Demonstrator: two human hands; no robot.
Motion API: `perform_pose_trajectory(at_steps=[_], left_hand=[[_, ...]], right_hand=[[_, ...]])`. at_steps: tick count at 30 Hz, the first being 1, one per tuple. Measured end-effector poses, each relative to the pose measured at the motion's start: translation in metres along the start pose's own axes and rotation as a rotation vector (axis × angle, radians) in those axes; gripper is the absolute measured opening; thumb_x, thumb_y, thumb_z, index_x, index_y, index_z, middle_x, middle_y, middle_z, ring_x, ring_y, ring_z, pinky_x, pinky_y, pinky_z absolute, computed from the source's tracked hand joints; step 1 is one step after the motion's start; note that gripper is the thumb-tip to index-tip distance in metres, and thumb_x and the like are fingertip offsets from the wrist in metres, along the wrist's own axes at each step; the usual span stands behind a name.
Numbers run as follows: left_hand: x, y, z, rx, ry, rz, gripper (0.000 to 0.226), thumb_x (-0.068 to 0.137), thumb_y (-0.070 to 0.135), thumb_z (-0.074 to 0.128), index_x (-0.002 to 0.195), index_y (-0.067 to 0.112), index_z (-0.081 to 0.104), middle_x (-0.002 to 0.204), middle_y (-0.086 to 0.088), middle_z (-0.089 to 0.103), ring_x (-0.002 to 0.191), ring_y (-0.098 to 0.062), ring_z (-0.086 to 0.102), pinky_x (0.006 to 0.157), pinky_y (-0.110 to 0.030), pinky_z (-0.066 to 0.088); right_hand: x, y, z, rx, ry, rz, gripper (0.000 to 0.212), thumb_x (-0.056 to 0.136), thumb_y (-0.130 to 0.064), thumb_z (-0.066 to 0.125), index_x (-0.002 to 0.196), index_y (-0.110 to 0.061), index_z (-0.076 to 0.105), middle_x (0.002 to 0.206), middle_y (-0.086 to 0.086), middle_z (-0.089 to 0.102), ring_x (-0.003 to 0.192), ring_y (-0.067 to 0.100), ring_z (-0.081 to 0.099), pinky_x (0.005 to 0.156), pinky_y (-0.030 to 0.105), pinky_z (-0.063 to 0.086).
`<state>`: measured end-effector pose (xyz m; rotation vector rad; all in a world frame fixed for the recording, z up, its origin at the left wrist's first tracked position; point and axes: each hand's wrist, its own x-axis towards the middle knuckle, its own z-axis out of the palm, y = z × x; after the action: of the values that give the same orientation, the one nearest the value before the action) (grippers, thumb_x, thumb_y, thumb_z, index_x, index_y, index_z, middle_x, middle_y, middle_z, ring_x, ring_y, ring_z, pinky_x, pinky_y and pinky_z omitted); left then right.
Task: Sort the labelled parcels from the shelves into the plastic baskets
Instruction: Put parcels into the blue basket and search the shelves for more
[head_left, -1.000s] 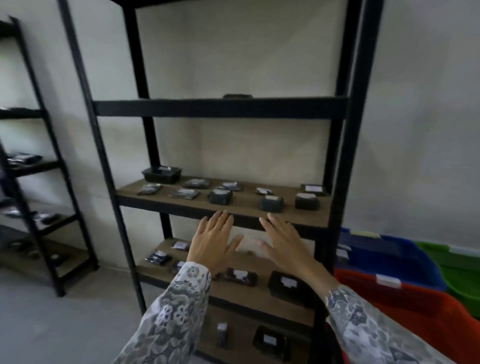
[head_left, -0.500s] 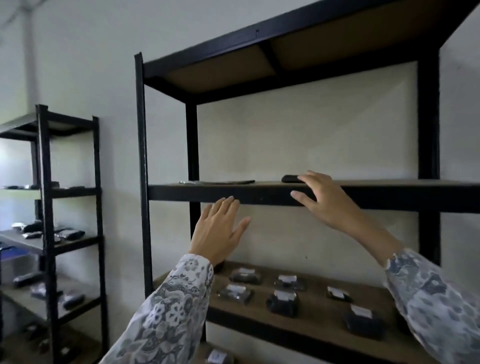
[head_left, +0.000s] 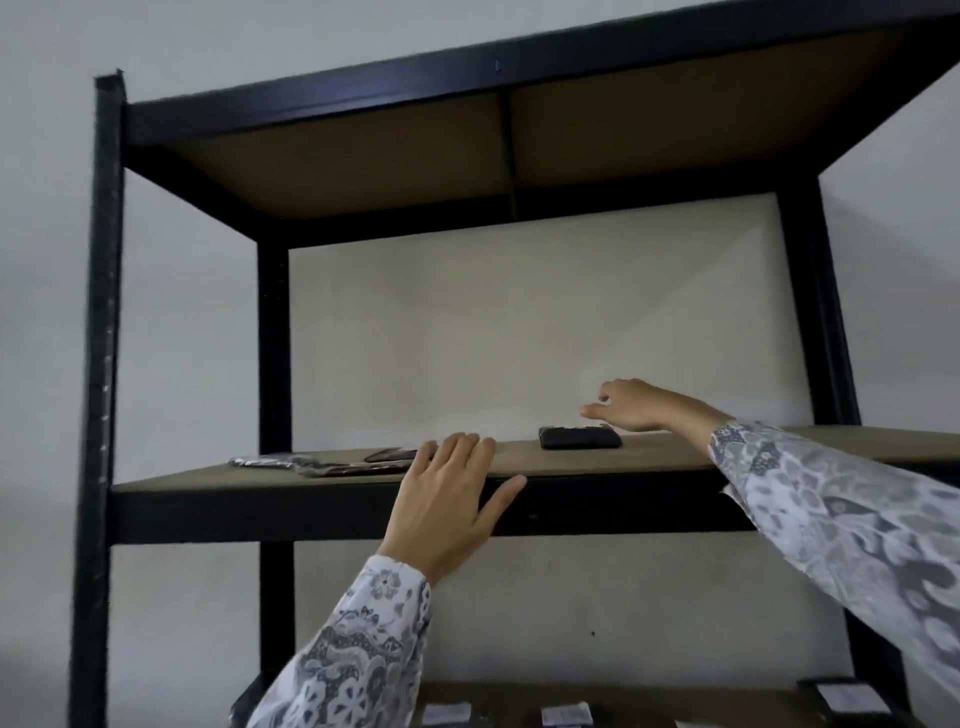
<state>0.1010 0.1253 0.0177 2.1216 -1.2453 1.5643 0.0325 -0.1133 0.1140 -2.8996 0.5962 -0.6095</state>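
Shelving: black metal rack (head_left: 106, 322) against a pale wall, with chipboard decks; the upper shelf (head_left: 519, 462) sits near eye level, so its top is seen almost edge-on.
Right hand (head_left: 631, 408): reaches over the shelf, hovering just above and behind a dark flat parcel (head_left: 579, 437); fingers (head_left: 592, 410) loosely spread and curled downward, gripping nothing. I judge it is lining up to come down on the parcel from above, since the shelf height leaves little room to come in from the front.
Left hand (head_left: 449, 501): laid flat against the front edge of the shelf, fingertips (head_left: 460, 441) over the lip, thumb spread out along the black rail; open, holding nothing. It looks like a brace for the high reach.
Parcel position: on the upper shelf, right of centre, lying flat, not yet touched as far as I can tell.
Other parcels: two or three thin glossy packets (head_left: 322, 462) lie flat on the same shelf to the left, near the left hand but apart from it; labelled packets (head_left: 566, 716) show on the shelf below, at the bottom of the view.
Baskets: not in view now.
Stage: a pick is being started; sorting of this shelf seems barely begun.
Risk: a thin, slick packet gripped blind at this height could slide backward.
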Motion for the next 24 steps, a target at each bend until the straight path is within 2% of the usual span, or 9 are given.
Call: perform_pose_trajectory(at_steps=[2, 5, 7, 9, 11, 15, 18, 22, 24], left_hand=[[0.001, -0.007, 0.012, -0.008, 0.093, 0.045, 0.057, 0.097, 0.054, 0.02, 0.098, 0.015, 0.061, 0.095, 0.003, 0.063, 0.09, -0.017, 0.06, 0.079, -0.032, 0.05], [-0.001, -0.01, 0.023, -0.026, 0.216, 0.074, 0.05, 0.097, 0.051, 0.028, 0.085, 0.016, 0.061, 0.079, 0.004, 0.062, 0.072, -0.016, 0.06, 0.063, -0.03, 0.05], [-0.002, -0.01, 0.028, -0.03, 0.268, 0.081, 0.046, 0.097, 0.05, 0.032, 0.078, 0.018, 0.059, 0.071, 0.004, 0.059, 0.063, -0.016, 0.057, 0.057, -0.03, 0.048], [-0.001, -0.01, 0.03, -0.024, 0.303, 0.079, 0.045, 0.096, 0.05, 0.034, 0.075, 0.019, 0.057, 0.067, 0.005, 0.057, 0.058, -0.016, 0.055, 0.054, -0.029, 0.045], [-0.002, -0.01, 0.03, -0.022, 0.324, 0.081, 0.044, 0.096, 0.05, 0.034, 0.073, 0.019, 0.056, 0.065, 0.005, 0.056, 0.056, -0.016, 0.054, 0.053, -0.029, 0.043], [-0.003, -0.009, 0.031, -0.026, 0.367, 0.089, 0.043, 0.095, 0.049, 0.036, 0.07, 0.019, 0.055, 0.063, 0.004, 0.055, 0.055, -0.016, 0.053, 0.052, -0.029, 0.041], [-0.002, -0.008, 0.032, -0.02, 0.399, 0.071, 0.042, 0.094, 0.048, 0.038, 0.068, 0.019, 0.053, 0.061, 0.003, 0.052, 0.055, -0.018, 0.052, 0.053, -0.03, 0.04], [-0.002, -0.009, 0.034, -0.029, 0.404, 0.069, 0.042, 0.094, 0.049, 0.038, 0.068, 0.019, 0.054, 0.061, 0.004, 0.052, 0.054, -0.017, 0.052, 0.054, -0.03, 0.041], [-0.003, -0.008, 0.034, -0.03, 0.403, 0.07, 0.042, 0.094, 0.049, 0.038, 0.068, 0.019, 0.054, 0.061, 0.004, 0.053, 0.054, -0.017, 0.052, 0.054, -0.03, 0.041]], right_hand=[[0.019, -0.005, 0.004, 0.015, -0.01, 0.083, 0.047, 0.097, -0.047, 0.038, 0.081, -0.004, 0.049, 0.075, 0.003, 0.045, 0.062, 0.015, 0.044, 0.059, 0.026, 0.032], [0.045, -0.005, 0.011, 0.091, -0.063, 0.216, 0.05, 0.097, -0.049, 0.036, 0.109, -0.002, 0.049, 0.069, 0.001, 0.039, 0.059, 0.014, 0.041, 0.058, 0.025, 0.036], [0.055, -0.002, 0.018, 0.16, -0.139, 0.277, 0.059, 0.096, -0.053, 0.034, 0.127, -0.003, 0.044, 0.106, 0.013, 0.058, 0.092, 0.024, 0.06, 0.081, 0.033, 0.051], [0.061, -0.003, 0.025, 0.219, -0.16, 0.319, 0.069, 0.097, -0.052, 0.033, 0.146, -0.004, 0.023, 0.15, 0.016, 0.031, 0.13, 0.033, 0.042, 0.105, 0.042, 0.04], [0.065, -0.004, 0.031, 0.301, -0.129, 0.323, 0.068, 0.097, -0.046, 0.04, 0.145, -0.002, 0.024, 0.153, 0.015, 0.026, 0.132, 0.03, 0.037, 0.103, 0.037, 0.038], [0.072, 0.003, 0.036, 0.529, -0.034, 0.342, 0.067, 0.089, -0.025, 0.063, 0.139, 0.003, 0.028, 0.14, 0.014, 0.035, 0.13, 0.027, 0.036, 0.105, 0.032, 0.032], [0.078, 0.011, 0.031, 0.738, 0.047, 0.381, 0.062, 0.08, -0.007, 0.072, 0.129, 0.002, 0.034, 0.126, 0.016, 0.041, 0.12, 0.027, 0.045, 0.104, 0.032, 0.04], [0.07, 0.012, 0.019, 0.881, 0.052, 0.372, 0.024, 0.078, 0.011, 0.067, 0.083, -0.001, 0.046, 0.078, 0.012, 0.052, 0.068, 0.02, 0.052, 0.066, 0.032, 0.05], [0.064, 0.014, 0.012, 0.939, 0.047, 0.349, 0.021, 0.079, 0.014, 0.063, 0.077, -0.001, 0.048, 0.075, 0.013, 0.054, 0.065, 0.02, 0.052, 0.067, 0.033, 0.051]])
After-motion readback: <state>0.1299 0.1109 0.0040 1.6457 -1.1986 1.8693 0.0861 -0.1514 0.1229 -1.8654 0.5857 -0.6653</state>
